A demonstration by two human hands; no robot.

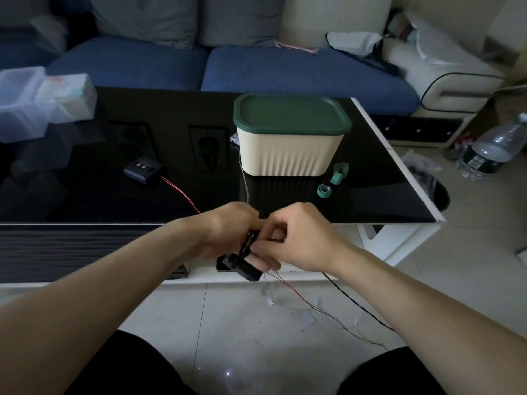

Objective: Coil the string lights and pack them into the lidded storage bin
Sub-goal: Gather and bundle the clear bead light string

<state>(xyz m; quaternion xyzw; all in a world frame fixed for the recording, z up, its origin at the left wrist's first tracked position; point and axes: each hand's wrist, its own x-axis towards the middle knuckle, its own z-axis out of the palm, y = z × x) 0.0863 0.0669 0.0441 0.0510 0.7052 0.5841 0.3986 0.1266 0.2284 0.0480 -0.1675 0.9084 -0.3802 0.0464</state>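
- Head view, setting: living room with a blue sofa (171, 64) behind a glossy black coffee table (85, 195); pale tiled floor below.
- Storage bin (288, 149): cream ribbed body, green lid (291, 114) seated shut; stands on the table and serves as landmark.
- Left hand (228, 229): in front of the bin, off the table's near edge, curled around a black battery box (242, 265) of the string lights.
- Right hand (299, 238): touching the left, fingers pinched on the same box or its wire; which one cannot be told.
- String lights (313, 306): thin wire trailing loose from the hands down across the floor, uncoiled.
- Second control box (142, 168): left of the bin on the table, red lead (182, 195) running toward the hands.
- Green tape rolls (330, 183): just beside the bin's right front corner.
- Clear plastic boxes (42, 101): far left of the bin.
- Progress, judged: early; coiling barely started, lid unopened, nothing packed.
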